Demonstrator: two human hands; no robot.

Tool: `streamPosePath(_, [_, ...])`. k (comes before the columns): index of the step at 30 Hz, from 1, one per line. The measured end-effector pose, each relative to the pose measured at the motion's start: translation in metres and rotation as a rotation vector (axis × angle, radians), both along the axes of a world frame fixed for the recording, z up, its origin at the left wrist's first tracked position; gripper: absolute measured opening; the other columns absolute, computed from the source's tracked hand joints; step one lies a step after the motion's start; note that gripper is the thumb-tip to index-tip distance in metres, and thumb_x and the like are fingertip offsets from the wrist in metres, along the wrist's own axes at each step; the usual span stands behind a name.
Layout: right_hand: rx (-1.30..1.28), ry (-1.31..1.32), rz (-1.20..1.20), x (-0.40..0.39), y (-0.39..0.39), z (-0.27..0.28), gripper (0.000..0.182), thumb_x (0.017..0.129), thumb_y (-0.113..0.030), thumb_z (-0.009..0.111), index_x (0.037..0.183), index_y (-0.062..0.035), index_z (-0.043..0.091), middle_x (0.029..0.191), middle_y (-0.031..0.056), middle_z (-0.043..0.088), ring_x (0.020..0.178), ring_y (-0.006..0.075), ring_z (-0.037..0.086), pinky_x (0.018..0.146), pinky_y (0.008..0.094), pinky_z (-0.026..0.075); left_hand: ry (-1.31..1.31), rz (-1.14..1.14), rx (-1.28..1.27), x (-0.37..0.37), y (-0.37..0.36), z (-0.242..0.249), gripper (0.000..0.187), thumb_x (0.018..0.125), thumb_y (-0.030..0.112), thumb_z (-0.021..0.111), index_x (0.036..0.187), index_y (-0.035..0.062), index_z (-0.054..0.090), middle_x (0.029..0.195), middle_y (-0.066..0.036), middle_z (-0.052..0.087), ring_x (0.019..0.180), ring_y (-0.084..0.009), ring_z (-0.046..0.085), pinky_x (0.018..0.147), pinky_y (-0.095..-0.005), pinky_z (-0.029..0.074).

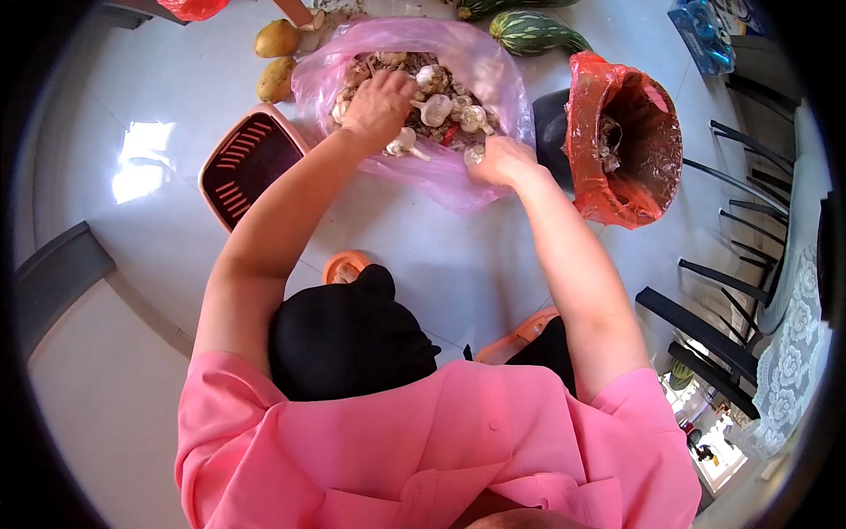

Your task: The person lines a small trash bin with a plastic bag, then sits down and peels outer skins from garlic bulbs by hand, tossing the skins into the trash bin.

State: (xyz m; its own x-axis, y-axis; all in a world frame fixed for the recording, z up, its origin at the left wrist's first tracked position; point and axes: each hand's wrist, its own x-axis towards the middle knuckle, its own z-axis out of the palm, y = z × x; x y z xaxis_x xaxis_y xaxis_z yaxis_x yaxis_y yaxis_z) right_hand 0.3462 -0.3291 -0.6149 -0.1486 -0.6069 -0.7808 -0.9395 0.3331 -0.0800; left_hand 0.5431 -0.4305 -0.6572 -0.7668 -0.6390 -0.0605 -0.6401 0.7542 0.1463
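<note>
A translucent pink plastic bag [414, 183] lies spread on the floor, its mouth showing garlic bulbs [435, 110] among loose dry skins and a small red piece. My left hand [379, 108] reaches into it with fingers spread over the garlic; the fingertips are partly hidden among the bulbs. At the bag's near right edge, my right hand [504, 162] has its fingers closed on the plastic, and one bulb [474, 154] sits right against the fingertips. Another bulb [402, 142] with a stem rests near my left wrist.
Left of the bag stands a pink basket [256, 165]; two yellow-brown potatoes [275, 79] lie behind it. A bin with a red liner [624, 141] stands at right, holding some scraps. Striped green squashes [533, 33] lie at the back. Black chair legs [705, 331] crowd the right side.
</note>
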Motion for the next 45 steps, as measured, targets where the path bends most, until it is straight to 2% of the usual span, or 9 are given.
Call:
streamPosePath(3, [-0.143,-0.054,-0.12,-0.002,0.001,-0.003,0.049,0.071,-0.034,0.063,0.104,0.0011,0.063,0.107,0.0206,0.063,0.102,0.0317,0.061,0.087,0.0375,0.048,0.121,-0.275,-0.1,-0.013,0.014,-0.011,0.045,0.085,0.016,0.052,0.129,0.0185,0.046,0.124,-0.009,0.047,0.123,-0.0251,0.041,0.098,-0.0397,0.035])
streamPosePath(10, [-0.295,-0.591,-0.503,-0.005,0.021,-0.012,0.062,0.071,-0.026,0.071,0.121,0.0015,0.047,0.096,0.0165,0.065,0.085,0.0241,0.065,0.073,0.0346,0.051,-0.191,-0.114,0.131,-0.034,0.01,0.005,0.046,0.086,0.017,0.052,0.129,0.0278,0.043,0.125,-0.013,0.046,0.117,-0.0279,0.048,0.097,-0.0424,0.035])
streamPosePath(18, [-0.064,-1.603,-1.118,0.007,0.046,-0.004,0.05,0.092,-0.045,0.039,0.113,-0.0026,0.054,0.09,0.0131,0.065,0.066,0.0144,0.059,0.056,0.0249,0.044,-0.042,0.191,-0.041,-0.012,-0.007,0.01,0.035,0.089,0.028,0.049,0.123,0.0207,0.049,0.117,-0.016,0.049,0.111,-0.0303,0.048,0.094,-0.0454,0.035])
streamPosePath(29, [-0.236,-1.168,-1.32,0.009,0.05,-0.008,0.042,0.09,-0.044,0.049,0.107,-0.0062,0.057,0.086,0.0063,0.064,0.063,0.0138,0.059,0.049,0.0245,0.045,0.094,0.483,0.008,0.009,-0.037,0.019,0.03,0.084,0.019,0.052,0.112,0.0104,0.057,0.114,-0.017,0.054,0.113,-0.0351,0.048,0.092,-0.0447,0.043])
streamPosePath(34, [-0.515,-0.866,-1.044,0.023,0.033,-0.007,0.044,0.091,-0.043,0.049,0.104,-0.0024,0.06,0.083,0.0064,0.063,0.063,0.0132,0.059,0.049,0.0242,0.045,-0.009,-0.155,-0.021,-0.014,-0.002,0.005,0.022,0.081,0.014,0.056,0.103,0.0114,0.06,0.111,-0.006,0.056,0.111,-0.0243,0.05,0.094,-0.0405,0.039])
streamPosePath(38, [-0.558,-0.637,-0.903,0.011,0.018,-0.039,0.048,0.092,-0.044,0.047,0.107,0.0,0.059,0.081,0.0078,0.062,0.06,0.014,0.059,0.048,0.0244,0.044,-0.035,-0.084,0.073,-0.027,0.037,-0.024,0.055,0.083,0.025,0.06,0.13,0.008,0.038,0.124,-0.014,0.045,0.111,-0.029,0.054,0.087,-0.0392,0.047])
streamPosePath(39, [-0.614,-0.641,-0.926,0.013,0.017,-0.039,0.052,0.089,-0.046,0.049,0.099,0.0044,0.061,0.079,0.016,0.065,0.058,0.0214,0.062,0.058,0.033,0.049,-0.036,-0.082,0.075,-0.033,0.036,-0.021,0.055,0.083,0.025,0.06,0.13,0.008,0.038,0.124,-0.014,0.045,0.111,-0.029,0.054,0.087,-0.0392,0.047])
streamPosePath(41, [-0.6,-0.638,-0.913,0.013,0.018,-0.037,0.053,0.089,-0.046,0.049,0.099,0.0049,0.061,0.079,0.0166,0.065,0.057,0.0217,0.062,0.057,0.0328,0.049,-0.35,-0.029,0.293,-0.042,0.031,-0.014,0.079,0.078,0.044,0.066,0.137,0.0067,0.028,0.13,-0.019,0.037,0.102,-0.0341,0.058,0.081,-0.0417,0.05])
streamPosePath(45, [-0.585,-0.603,-0.887,0.015,0.024,-0.034,0.053,0.089,-0.045,0.05,0.1,0.006,0.06,0.08,0.0163,0.065,0.056,0.0201,0.062,0.054,0.0313,0.049,-0.3,-0.032,0.288,-0.044,0.029,-0.017,0.067,0.079,0.039,0.066,0.13,0.0073,0.035,0.123,-0.018,0.041,0.092,-0.0342,0.063,0.074,-0.0412,0.053])
